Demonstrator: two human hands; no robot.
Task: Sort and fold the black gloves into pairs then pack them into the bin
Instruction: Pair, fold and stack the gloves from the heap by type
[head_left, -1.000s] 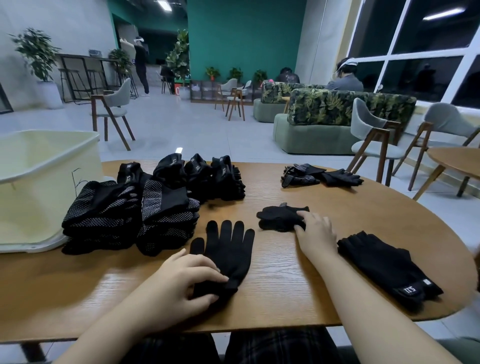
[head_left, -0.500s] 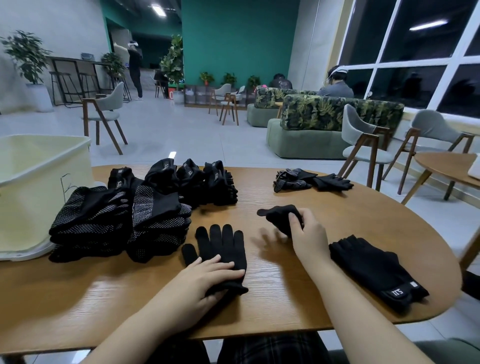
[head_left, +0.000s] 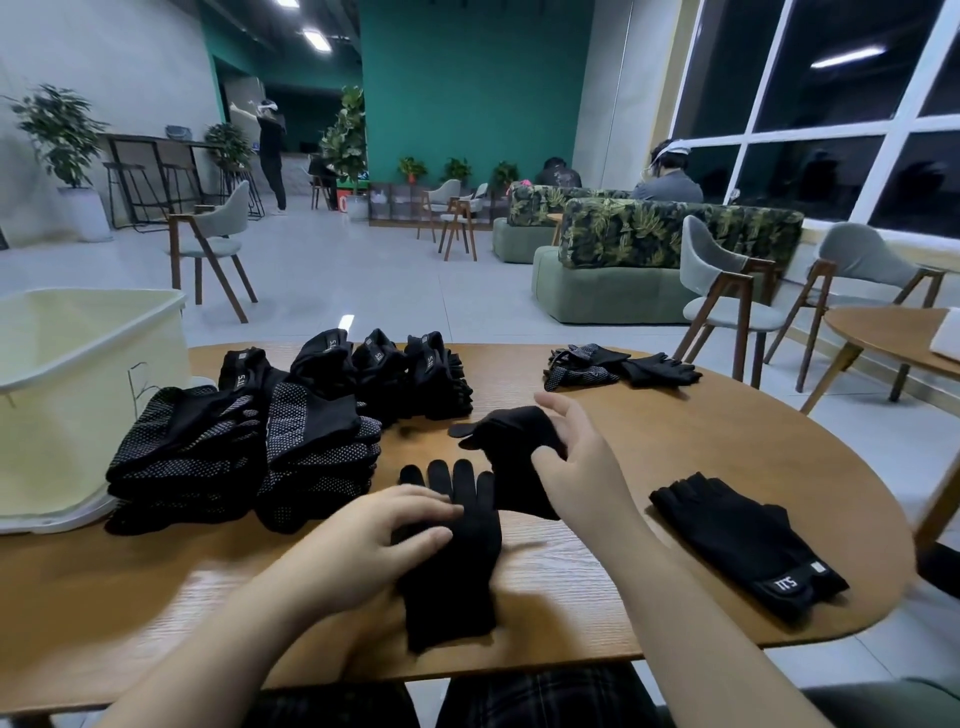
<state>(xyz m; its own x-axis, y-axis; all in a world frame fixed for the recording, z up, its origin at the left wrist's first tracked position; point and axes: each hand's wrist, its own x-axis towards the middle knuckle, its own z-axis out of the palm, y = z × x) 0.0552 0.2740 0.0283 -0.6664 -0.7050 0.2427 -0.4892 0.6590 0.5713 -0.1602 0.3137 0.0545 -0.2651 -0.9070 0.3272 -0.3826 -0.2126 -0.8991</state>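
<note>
A person sits at a wooden table (head_left: 675, 431) with both forearms stretched out over it. The left hand (head_left: 384, 540) lies on a plain black glove (head_left: 457, 561) that is spread flat on the table near its front edge, fingers pointing away from the person; the hand's fingers are fairly straight and press on the glove's palm, so this grip is loose and clasps nothing. Just beyond that flat glove, the right hand (head_left: 576, 462) holds a second glove (head_left: 514, 457) up off the table: the thumb and lower fingers are closed on its dark fabric, which hangs crumpled, while the upper fingers are spread. The lower end of the held glove hangs just beside the flat glove's fingertips; I cannot tell whether the two touch.

To the left of the flat glove sit stacks of folded gloves (head_left: 234, 452) with white-dotted palms, and behind those a row of folded black ones (head_left: 395, 374). The stacks stand right against a pale yellow bin (head_left: 78, 395) at the table's left end. To the right of the flat glove, near the table's right edge, lies a folded pair (head_left: 748, 540) with a small label. At the far side of the table, well apart from the hands, is a small loose heap of gloves (head_left: 618, 366).
</note>
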